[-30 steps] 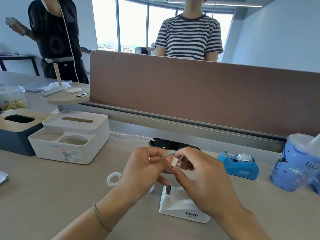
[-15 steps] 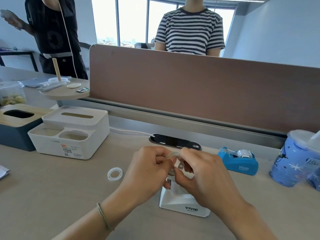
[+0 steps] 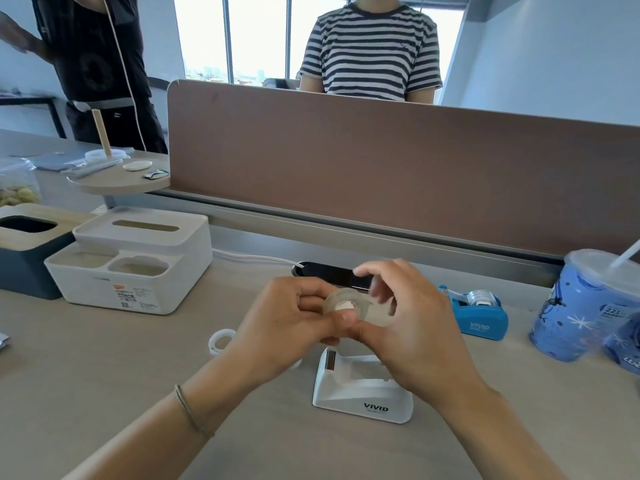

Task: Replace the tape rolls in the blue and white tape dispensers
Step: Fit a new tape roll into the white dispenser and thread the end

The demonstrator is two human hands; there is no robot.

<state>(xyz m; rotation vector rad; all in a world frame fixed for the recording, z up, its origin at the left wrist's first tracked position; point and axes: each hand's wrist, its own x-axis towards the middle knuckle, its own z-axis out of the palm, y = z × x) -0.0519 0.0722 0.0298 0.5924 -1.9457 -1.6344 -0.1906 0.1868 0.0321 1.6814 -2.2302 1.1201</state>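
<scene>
Both hands meet above the white tape dispenser [image 3: 362, 396], which stands on the desk with its roll slot bare. My left hand [image 3: 287, 323] grips a clear tape roll [image 3: 349, 303] with a white core. My right hand [image 3: 408, 327] pinches the same roll with thumb and fingers, its upper fingers spread and blurred. The blue tape dispenser [image 3: 479, 317] stands to the right with a roll seated in it. A white ring-shaped spare tape core [image 3: 221, 339] lies on the desk left of my left hand.
A white tissue box organiser [image 3: 135, 261] and a dark box with a wooden lid [image 3: 27, 244] stand at the left. A blue cup with a straw [image 3: 585, 306] is at the right. A brown divider panel [image 3: 381, 174] backs the desk; two people stand behind it.
My hands rose slightly and turned the tape roll so its face shows. The fingers of my right hand spread open above the roll. The view shifted a little.
</scene>
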